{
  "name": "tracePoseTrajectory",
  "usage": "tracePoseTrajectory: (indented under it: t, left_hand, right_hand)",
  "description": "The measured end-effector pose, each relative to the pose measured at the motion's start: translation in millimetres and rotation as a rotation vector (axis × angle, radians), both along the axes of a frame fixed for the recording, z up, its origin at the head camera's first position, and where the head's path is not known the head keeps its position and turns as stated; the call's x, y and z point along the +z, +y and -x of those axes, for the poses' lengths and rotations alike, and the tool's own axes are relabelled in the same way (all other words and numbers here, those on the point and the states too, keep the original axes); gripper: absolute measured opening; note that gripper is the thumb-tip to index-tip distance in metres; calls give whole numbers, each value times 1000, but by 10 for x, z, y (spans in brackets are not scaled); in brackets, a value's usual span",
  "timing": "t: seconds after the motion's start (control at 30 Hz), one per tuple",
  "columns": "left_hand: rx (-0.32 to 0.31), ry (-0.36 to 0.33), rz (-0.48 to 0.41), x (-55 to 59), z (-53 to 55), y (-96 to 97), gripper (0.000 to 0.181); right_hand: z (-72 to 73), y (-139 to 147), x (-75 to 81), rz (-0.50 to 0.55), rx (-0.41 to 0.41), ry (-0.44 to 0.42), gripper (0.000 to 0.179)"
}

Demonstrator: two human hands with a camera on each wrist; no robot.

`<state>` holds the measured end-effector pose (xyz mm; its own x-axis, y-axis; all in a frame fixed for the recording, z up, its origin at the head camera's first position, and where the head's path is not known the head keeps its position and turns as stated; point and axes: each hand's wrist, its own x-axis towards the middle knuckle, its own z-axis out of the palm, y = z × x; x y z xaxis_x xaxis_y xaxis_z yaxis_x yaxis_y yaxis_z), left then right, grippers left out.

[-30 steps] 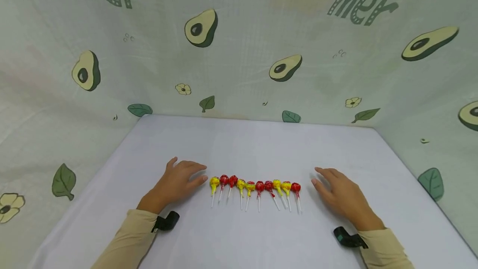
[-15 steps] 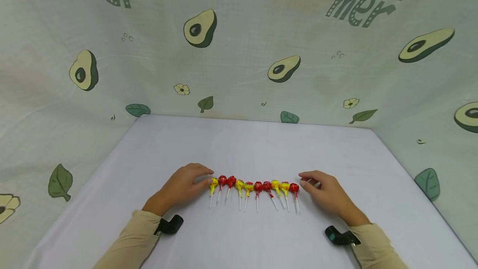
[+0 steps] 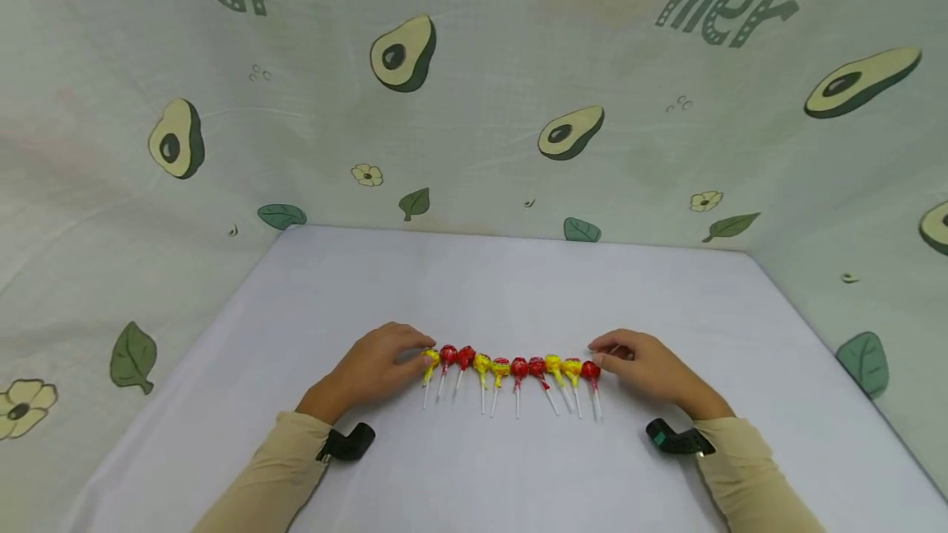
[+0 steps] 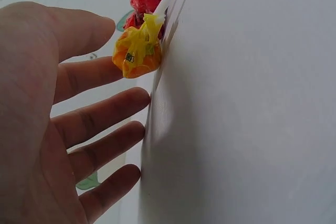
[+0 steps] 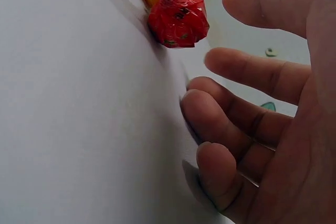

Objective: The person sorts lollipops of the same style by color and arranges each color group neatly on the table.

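Note:
A row of several wrapped lollipops, red and yellow, lies on the white table with the sticks toward me. My left hand (image 3: pixel 376 367) is at the row's left end, beside the yellow lollipop (image 4: pixel 137 51). In the left wrist view its thumb and index finger are spread at the candy head, and the index fingertip is partly hidden behind it. At the other end, my right hand (image 3: pixel 655 368) is close to the red lollipop (image 5: pixel 178 20). A gap shows between that candy and the right thumb and index finger. Neither hand grips a lollipop.
The white tabletop (image 3: pixel 474 294) reaches back to a pale cloth backdrop (image 3: pixel 474 89) printed with avocados, leaves and flowers. Cloth also hangs along the left and right sides. A black wrist camera (image 3: pixel 348 442) is strapped to the left wrist, another black camera (image 3: pixel 676 438) to the right.
Both hands have moved inward from either side to the ends of the lollipop row. The gaps between the fingers and the end lollipops have narrowed. The row looks unmoved.

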<state>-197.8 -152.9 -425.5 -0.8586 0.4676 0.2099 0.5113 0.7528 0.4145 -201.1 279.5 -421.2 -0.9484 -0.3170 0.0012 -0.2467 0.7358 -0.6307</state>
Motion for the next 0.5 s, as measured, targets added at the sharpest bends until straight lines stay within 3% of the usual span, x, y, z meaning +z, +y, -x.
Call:
tracePoseTrajectory:
  t: [0.2, 0.5]
  left_hand:
    - [10, -7, 7, 19, 0, 24, 29]
    - [16, -3, 4, 10, 3, 24, 26]
  right_hand:
    - [-22, 16, 29, 39, 28, -10, 28]
    - [-98, 7, -71, 67, 43, 72, 22]
